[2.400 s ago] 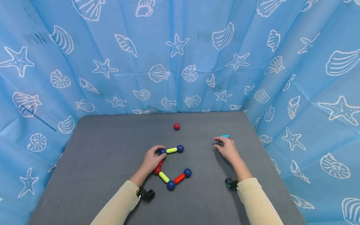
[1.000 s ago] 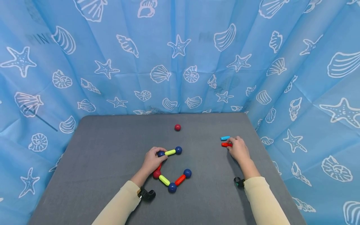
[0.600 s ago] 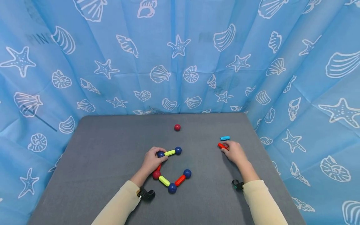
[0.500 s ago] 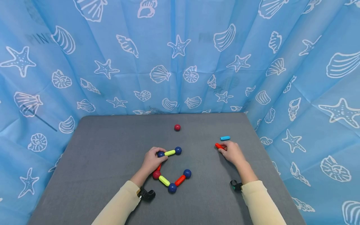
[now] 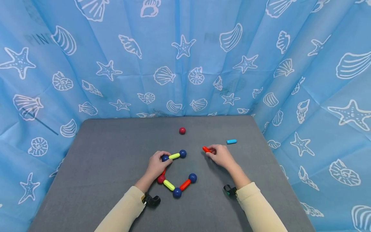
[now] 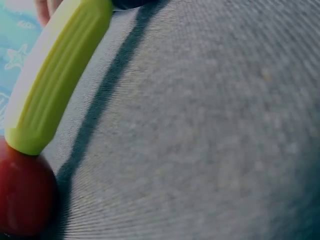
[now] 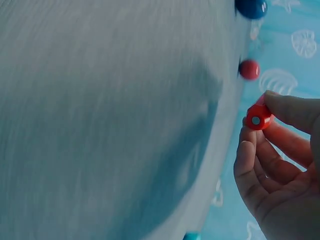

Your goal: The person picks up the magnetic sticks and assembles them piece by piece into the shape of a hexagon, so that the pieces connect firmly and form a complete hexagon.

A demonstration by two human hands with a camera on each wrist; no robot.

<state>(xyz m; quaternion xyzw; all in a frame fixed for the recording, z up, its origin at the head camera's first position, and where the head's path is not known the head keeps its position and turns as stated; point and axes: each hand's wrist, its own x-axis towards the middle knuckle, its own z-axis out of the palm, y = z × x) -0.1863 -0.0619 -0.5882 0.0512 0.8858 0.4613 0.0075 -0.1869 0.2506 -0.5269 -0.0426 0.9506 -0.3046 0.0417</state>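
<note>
My left hand (image 5: 155,165) pinches a dark blue ball (image 5: 165,158) at the upper left corner of a chain of magnetic rods and balls. From that ball a yellow-green rod (image 5: 174,156) runs to another blue ball (image 5: 183,153). Below the hand, a partly hidden red rod leads to a red ball (image 5: 161,179), then a second yellow-green rod (image 6: 57,75), a blue ball (image 5: 177,192), a red rod (image 5: 185,184) and an end blue ball (image 5: 192,177). Thumb and fingers of my right hand (image 5: 221,154) pinch a loose red magnetic rod (image 7: 259,118), its round metal end showing in the right wrist view.
A single red ball (image 5: 182,130) lies toward the back of the grey table (image 5: 116,141). To the right, behind my right hand, is a light blue rod (image 5: 231,141). Blue curtains (image 5: 185,87) with shell prints stand along the table's back and sides.
My right hand has picked up the red rod from beside the light blue one and carried it left, toward the chain. The left hand keeps its hold on the blue ball, nearly still.
</note>
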